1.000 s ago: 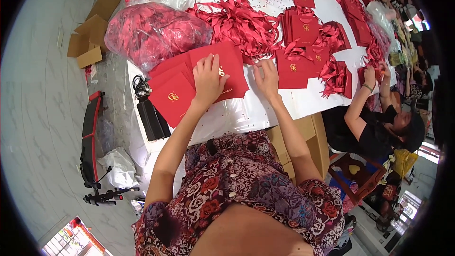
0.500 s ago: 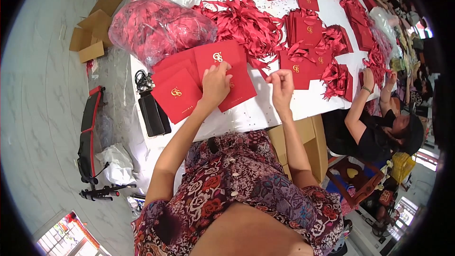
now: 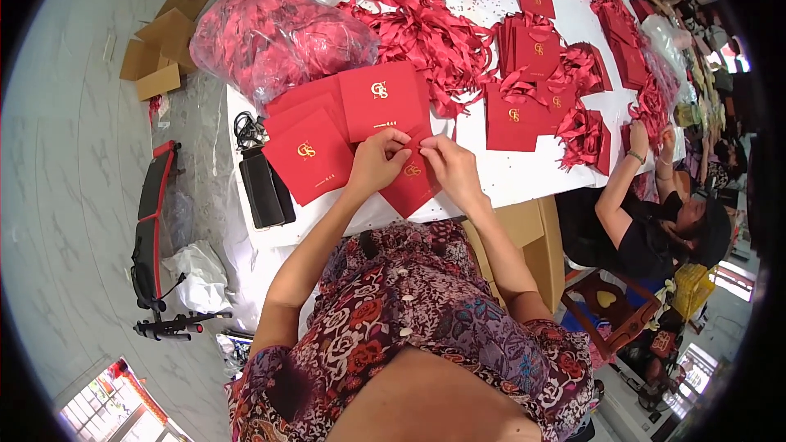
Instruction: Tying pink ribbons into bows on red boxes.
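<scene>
Far left, flattened cardboard boxes (image 3: 155, 65) lie on the pale floor, with a red-and-black folded frame (image 3: 151, 225) lower down beside a crumpled white plastic bag (image 3: 196, 274). On the white table (image 3: 524, 176), a clear bag stuffed with red ribbon (image 3: 274, 37) sits at the left end, a black pouch (image 3: 262, 188) at the near edge. Next, the fanned stack of red folders (image 3: 327, 127) with gold emblems. A second ago the left hand (image 3: 375, 165) lay flat on that stack and the right hand (image 3: 452, 170) pressed the table apart from it; now both have come together over one red envelope (image 3: 413, 184) at the table's near edge, just right of the stack. Left fingers (image 3: 395, 141) are curled and pinching its top edge, right fingers (image 3: 432, 147) pinch the same edge, tips nearly touching (whether a ribbon end is also caught there is too small to tell). Judged from this, one piece has been pulled off the stack and is being worked at its top, so the work has moved from sorting to fine handling. Further right, a loose ribbon heap (image 3: 426, 33), red bags with ribbon handles (image 3: 536, 86), and a seated co-worker in black (image 3: 655, 213) with raised hands at the far right table edge.
</scene>
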A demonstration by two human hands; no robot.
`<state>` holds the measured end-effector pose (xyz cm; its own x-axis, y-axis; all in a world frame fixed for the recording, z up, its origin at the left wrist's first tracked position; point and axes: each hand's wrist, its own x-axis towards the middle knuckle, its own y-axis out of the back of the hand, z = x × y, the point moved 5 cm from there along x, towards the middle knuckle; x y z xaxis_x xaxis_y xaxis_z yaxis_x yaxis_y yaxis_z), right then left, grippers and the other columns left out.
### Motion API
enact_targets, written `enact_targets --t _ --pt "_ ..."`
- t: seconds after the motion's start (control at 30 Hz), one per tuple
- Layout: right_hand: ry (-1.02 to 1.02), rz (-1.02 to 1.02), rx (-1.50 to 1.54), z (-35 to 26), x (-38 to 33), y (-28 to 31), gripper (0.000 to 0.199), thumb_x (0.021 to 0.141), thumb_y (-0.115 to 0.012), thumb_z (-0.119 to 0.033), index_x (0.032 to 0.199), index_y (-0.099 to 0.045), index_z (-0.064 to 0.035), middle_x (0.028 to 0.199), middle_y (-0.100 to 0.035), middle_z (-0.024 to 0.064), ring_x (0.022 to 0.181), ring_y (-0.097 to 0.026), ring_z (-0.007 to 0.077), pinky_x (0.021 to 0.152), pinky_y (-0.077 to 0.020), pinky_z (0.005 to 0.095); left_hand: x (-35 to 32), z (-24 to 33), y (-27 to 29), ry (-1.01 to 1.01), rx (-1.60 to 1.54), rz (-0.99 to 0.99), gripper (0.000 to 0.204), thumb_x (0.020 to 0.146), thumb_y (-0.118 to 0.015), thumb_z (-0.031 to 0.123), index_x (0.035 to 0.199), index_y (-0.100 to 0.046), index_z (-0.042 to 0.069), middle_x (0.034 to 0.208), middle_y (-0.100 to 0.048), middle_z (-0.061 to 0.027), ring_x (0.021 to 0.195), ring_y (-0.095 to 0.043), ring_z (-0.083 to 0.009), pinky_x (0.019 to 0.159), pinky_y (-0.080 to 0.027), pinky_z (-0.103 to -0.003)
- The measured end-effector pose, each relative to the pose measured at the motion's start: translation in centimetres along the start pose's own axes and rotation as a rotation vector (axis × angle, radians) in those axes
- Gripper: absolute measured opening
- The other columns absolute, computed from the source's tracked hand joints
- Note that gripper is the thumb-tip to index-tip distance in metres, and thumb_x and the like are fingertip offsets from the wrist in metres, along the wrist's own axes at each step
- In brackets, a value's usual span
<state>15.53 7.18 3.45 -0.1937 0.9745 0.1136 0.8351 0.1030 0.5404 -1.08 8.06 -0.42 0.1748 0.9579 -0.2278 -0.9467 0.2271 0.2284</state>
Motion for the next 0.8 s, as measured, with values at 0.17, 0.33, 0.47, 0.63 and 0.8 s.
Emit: enact_targets --t 0.17,0.33,0.47,0.63,0.8 --pt "0.101 0.052 -0.088 -0.4 0.0 0.1 0.008 0.089 -0.067 -0.009 0.092 -0.064 -0.0024 0.084 -0.062 0.0134 0.074 -0.063 0.0312 0.066 -0.0504 0.0387 -0.8 0.7 0.2 -0.006 0.073 0.057 0.019 0.087 -0.070 0.004 0.104 -0.065 -0.002 0.081 -0.072 -0.0059 0.068 -0.058 -0.0035 0.063 -0.047 -0.022" --pt "0.011 0.062 0.009 0.2 -0.3 -0.1 0.011 0.087 -0.069 -0.010 0.092 -0.064 -0.0017 0.082 -0.061 0.0124 0.072 -0.063 0.0286 0.065 -0.0502 0.0380 -1.2 2.3 -0.1 -0.017 0.214 0.071 0.020 0.083 -0.071 0.012 0.101 -0.067 0.004 0.083 -0.073 -0.0101 0.070 -0.070 -0.0222 0.065 -0.054 -0.032" --pt "-0.015 0.113 -0.022 0.2 -0.7 -0.2 0.011 0.087 -0.068 -0.008 0.092 -0.061 -0.0007 0.082 -0.061 0.0136 0.073 -0.062 0.0306 0.066 -0.0505 0.0389 -1.3 3.4 -0.4 -0.177 0.279 0.076 0.018 0.083 -0.069 0.011 0.100 -0.066 0.005 0.082 -0.073 -0.0095 0.070 -0.069 -0.0257 0.065 -0.055 -0.035" --pt "0.170 0.163 -0.192 -1.2 -1.1 -0.1 0.011 0.086 -0.066 -0.004 0.092 -0.058 -0.0003 0.083 -0.059 0.0150 0.075 -0.061 0.0342 0.067 -0.0499 0.0418 -1.1 3.7 -0.4 -0.329 0.374 0.093 0.017 0.081 -0.067 0.010 0.098 -0.065 0.010 0.077 -0.070 -0.0067 0.073 -0.066 -0.0279 0.069 -0.047 -0.041" --pt "0.268 0.125 -0.212 -1.0 -1.2 0.2 0.013 0.085 -0.066 -0.002 0.093 -0.056 -0.0003 0.084 -0.057 0.0150 0.077 -0.059 0.0355 0.068 -0.0494 0.0433 -1.6 4.4 -1.2 -0.256 0.341 0.091 0.017 0.081 -0.067 0.008 0.098 -0.064 0.009 0.079 -0.069 -0.0088 0.075 -0.067 -0.0282 0.069 -0.047 -0.040"
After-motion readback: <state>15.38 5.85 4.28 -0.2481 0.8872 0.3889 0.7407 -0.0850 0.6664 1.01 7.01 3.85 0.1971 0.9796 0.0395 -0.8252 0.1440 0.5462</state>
